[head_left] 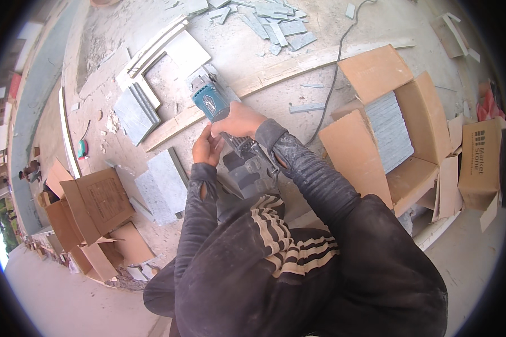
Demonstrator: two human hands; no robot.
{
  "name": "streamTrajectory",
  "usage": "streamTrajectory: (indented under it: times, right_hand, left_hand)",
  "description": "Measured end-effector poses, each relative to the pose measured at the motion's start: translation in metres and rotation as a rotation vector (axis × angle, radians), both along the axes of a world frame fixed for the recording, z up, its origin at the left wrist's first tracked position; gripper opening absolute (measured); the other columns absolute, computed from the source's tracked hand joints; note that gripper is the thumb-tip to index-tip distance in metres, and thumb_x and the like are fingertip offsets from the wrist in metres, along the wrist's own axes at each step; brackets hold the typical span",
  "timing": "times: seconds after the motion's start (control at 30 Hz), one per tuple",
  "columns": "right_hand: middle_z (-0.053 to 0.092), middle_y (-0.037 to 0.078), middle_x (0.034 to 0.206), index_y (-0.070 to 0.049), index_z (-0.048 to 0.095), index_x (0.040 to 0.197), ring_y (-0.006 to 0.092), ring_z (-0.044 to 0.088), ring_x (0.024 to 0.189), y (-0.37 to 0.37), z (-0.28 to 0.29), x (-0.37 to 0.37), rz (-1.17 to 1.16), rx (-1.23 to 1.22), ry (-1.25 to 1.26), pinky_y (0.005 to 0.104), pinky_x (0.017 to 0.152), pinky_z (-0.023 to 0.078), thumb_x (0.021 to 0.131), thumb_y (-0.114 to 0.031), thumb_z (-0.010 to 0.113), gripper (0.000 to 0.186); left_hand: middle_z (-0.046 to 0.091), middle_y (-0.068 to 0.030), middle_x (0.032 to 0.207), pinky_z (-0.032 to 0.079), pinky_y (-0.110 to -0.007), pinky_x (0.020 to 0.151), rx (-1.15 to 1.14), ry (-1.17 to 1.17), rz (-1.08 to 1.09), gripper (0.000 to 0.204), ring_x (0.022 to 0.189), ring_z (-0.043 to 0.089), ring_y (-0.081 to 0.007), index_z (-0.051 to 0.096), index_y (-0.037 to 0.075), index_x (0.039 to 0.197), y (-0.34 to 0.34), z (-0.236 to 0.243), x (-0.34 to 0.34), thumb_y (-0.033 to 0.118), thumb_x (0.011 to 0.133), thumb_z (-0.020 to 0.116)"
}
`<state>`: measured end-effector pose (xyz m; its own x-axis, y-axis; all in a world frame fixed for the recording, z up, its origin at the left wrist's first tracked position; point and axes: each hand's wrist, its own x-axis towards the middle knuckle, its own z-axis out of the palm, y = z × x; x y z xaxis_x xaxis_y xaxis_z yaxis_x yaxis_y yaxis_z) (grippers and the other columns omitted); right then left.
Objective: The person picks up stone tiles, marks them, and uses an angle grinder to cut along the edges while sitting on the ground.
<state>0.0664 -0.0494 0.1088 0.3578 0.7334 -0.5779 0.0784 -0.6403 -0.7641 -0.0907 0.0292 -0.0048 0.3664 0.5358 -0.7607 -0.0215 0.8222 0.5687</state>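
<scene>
In front of my knees, my right hand [239,119] is wrapped round a teal handheld power cutter [209,100] with a grey metal base at its far end. My left hand [207,149] is just below and to the left, its fingers curled up against the cutter's near underside; the fingertips are partly hidden. The cutter is over a long pale wooden board [177,124] that runs diagonally across the floor. A stack of grey stone tiles [135,115] lies left of the cutter, and more grey tiles [163,182] lie beside my left forearm.
An open cardboard box [354,151] holding grey slabs [389,132] stands at right, another box [480,163] beyond it. Opened cartons [98,205] sit at left. Broken tile pieces [278,25] are scattered at the far side. A dark cable [336,73] crosses the floor. A green round thing [82,149] lies at left.
</scene>
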Motion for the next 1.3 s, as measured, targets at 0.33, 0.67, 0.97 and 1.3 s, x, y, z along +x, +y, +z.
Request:
streamTrajectory:
  times: [0.33, 0.67, 0.97, 1.3]
  right_hand:
    - [0.064, 0.028, 0.103, 0.018, 0.055, 0.113, 0.0335, 0.066, 0.089, 0.046, -0.003, 0.02, 0.126, -0.001, -0.032, 0.0351, 0.077, 0.054, 0.059, -0.032, 0.078, 0.077]
    - [0.067, 0.029, 0.101, 0.013, 0.063, 0.105, 0.0351, 0.068, 0.091, 0.065, -0.016, 0.011, 0.284, 0.016, -0.124, 0.036, 0.081, 0.054, 0.056, -0.036, 0.079, 0.071]
    - [0.068, 0.025, 0.104, 0.007, 0.069, 0.101, 0.0326, 0.069, 0.093, 0.077, -0.017, 0.014, 0.325, -0.022, -0.132, 0.036, 0.082, 0.055, 0.057, -0.033, 0.08, 0.061]
    - [0.068, 0.027, 0.096, 0.011, 0.068, 0.098, 0.0327, 0.07, 0.086, 0.069, -0.024, 0.017, 0.313, -0.009, -0.116, 0.036, 0.076, 0.056, 0.058, -0.034, 0.079, 0.061]
  left_hand:
    - [0.063, -0.0019, 0.105, 0.047, -0.035, 0.084, -0.004, 0.033, -0.039, 0.024, 0.095, 0.058, -0.0162, 0.059, 0.01, 0.115, -0.004, 0.006, 0.004, 0.025, 0.098, 0.052]
    - [0.064, -0.0049, 0.108, 0.05, -0.04, 0.083, 0.143, 0.039, -0.043, 0.026, 0.098, 0.061, -0.0184, 0.059, 0.007, 0.116, -0.017, 0.014, 0.008, 0.013, 0.096, 0.044]
    - [0.063, -0.006, 0.111, 0.053, -0.041, 0.088, 0.118, 0.033, -0.064, 0.024, 0.1, 0.061, -0.0209, 0.056, 0.006, 0.115, -0.013, 0.012, 0.005, 0.013, 0.097, 0.042]
    - [0.065, -0.0041, 0.106, 0.049, -0.04, 0.089, 0.088, 0.044, -0.08, 0.024, 0.097, 0.06, -0.018, 0.059, 0.008, 0.11, -0.009, 0.006, 0.006, 0.016, 0.098, 0.039]
